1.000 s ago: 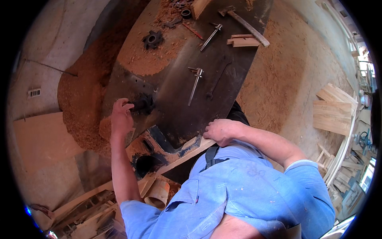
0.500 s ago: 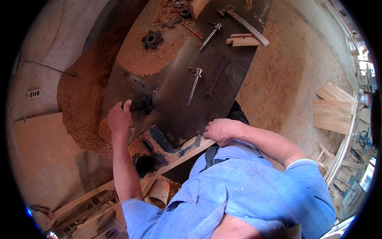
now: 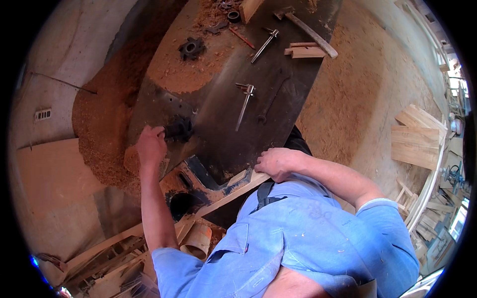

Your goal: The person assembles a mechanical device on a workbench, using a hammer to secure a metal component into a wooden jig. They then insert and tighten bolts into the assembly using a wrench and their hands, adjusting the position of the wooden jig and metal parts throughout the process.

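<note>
My left hand (image 3: 151, 144) is at the left side of a dark machine table (image 3: 218, 116). Its thumb and fingers close on the end of a dark spindle shaft, which carries a toothed cutter head (image 3: 184, 128). Part of that grip is hidden behind the fingers. My right hand (image 3: 278, 163) rests at the table's near edge, fingers curled over the end of a pale wooden strip (image 3: 231, 194). A ratchet wrench (image 3: 244, 106) lies between the hands, farther off, with a dark open-end spanner (image 3: 273, 99) to its right.
Another cutter head (image 3: 191, 48) sits among sawdust (image 3: 181, 77) on the table. A second ratchet wrench (image 3: 265, 45), a red pencil (image 3: 242, 37), a hammer (image 3: 310, 34) and wood pieces (image 3: 304, 50) lie beyond. Boards (image 3: 415, 144) are at the right; scrap wood (image 3: 107, 263) is piled lower left.
My left thumb, raised apart before, has come down and the fingers have closed at the end of the spindle shaft. My right hand stays in place.
</note>
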`<state>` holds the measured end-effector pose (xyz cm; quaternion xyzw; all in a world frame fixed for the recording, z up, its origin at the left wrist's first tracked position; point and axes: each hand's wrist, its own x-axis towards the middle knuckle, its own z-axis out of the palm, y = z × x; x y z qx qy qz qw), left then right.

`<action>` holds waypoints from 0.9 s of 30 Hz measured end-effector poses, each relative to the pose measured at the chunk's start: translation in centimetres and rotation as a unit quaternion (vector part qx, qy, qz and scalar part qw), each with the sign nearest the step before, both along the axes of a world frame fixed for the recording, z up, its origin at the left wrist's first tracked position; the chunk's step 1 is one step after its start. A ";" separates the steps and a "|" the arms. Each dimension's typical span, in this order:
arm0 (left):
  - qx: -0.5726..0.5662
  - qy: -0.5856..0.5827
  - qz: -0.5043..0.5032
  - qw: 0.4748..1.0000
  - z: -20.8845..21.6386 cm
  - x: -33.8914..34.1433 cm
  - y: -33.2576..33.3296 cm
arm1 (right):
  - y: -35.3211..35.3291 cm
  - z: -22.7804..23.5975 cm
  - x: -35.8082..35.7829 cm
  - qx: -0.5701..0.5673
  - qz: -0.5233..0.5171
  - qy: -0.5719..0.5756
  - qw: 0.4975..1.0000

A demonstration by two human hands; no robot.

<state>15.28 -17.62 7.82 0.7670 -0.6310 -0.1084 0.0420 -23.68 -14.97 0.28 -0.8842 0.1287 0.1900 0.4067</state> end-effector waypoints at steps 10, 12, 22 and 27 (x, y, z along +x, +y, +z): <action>0.074 -0.055 0.015 0.996 0.7 0.1 -0.3 | 0.1 -0.2 -0.1 0.003 -0.013 -0.006 1.000; -0.017 -0.032 -0.086 0.996 -0.3 0.9 0.6 | 0.2 -0.2 0.0 -0.001 -0.011 -0.012 1.000; -0.025 -0.018 -0.035 0.999 -1.3 1.6 0.3 | -0.3 0.8 0.2 0.017 0.011 0.033 0.999; -0.127 -0.016 -0.051 0.990 -1.5 0.2 0.5 | -0.4 0.8 0.2 0.022 0.007 0.036 0.999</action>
